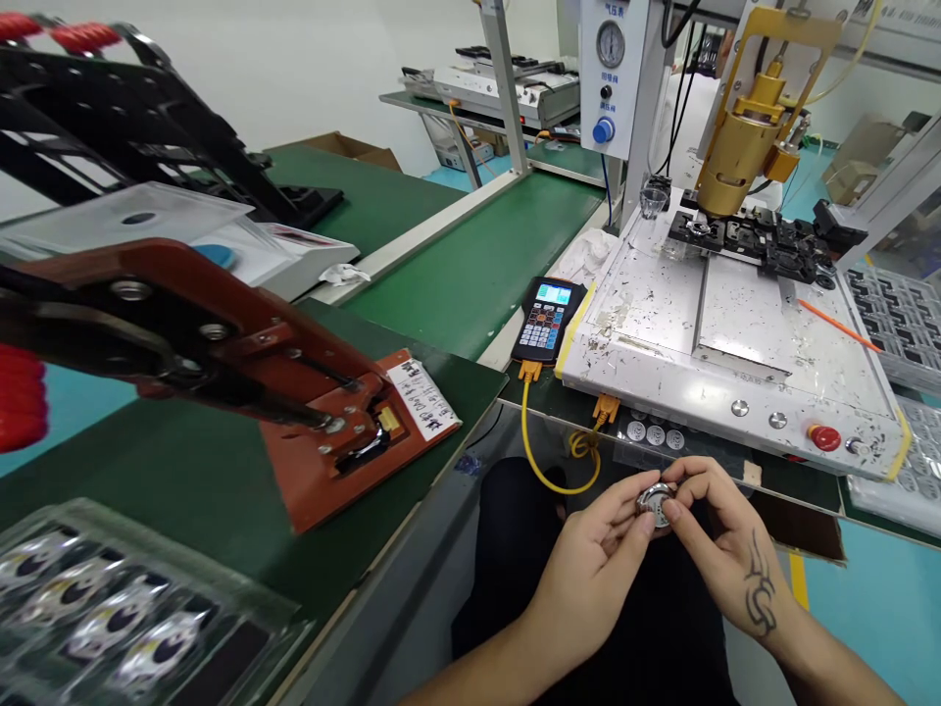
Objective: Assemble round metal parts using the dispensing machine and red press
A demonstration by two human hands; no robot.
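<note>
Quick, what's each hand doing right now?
Left hand: closed, holding a small round silvery part.
Right hand: closed, holding that same part.

Round part: glossy metal | label: matt paper | tray: shiny plastic | belt: smooth

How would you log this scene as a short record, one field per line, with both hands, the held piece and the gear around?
Left hand: pinching a small round metallic part
Right hand: thumb and fingers on the same part's other side
Work position: over the lap
Left bench: red-brown lever press; tray of shiny parts, details blurred
Ahead: keypad controller with yellow cable
Right side: white machine base, gold cylinder, red button
</note>
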